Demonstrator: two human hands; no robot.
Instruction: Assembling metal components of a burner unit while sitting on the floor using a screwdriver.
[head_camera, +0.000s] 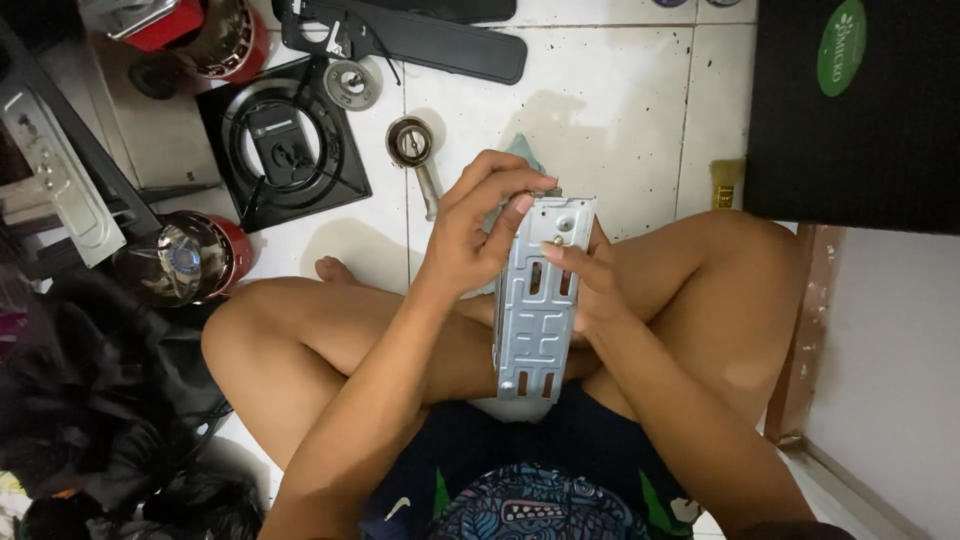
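the slotted grey metal bracket (537, 300) stands upright over the crossed legs, above the white tiled floor (600, 110). the left hand (470, 235) clamps its top corner with curled fingers; the right hand (590, 285) grips the right edge, a fingertip by a small screw hole. it looks like thin stamped sheet steel: light, stiff, probably sharp at the rims, so the folded side flanges seem the safest hold.

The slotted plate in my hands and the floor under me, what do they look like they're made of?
The slotted plate, held by the left hand and right hand, looks like stamped sheet metal, dull grey, perhaps galvanised: thin folded edges, punched slots and holes. The floor looks like glazed ceramic tile: white, faintly glossy, with dark grout lines and specks.
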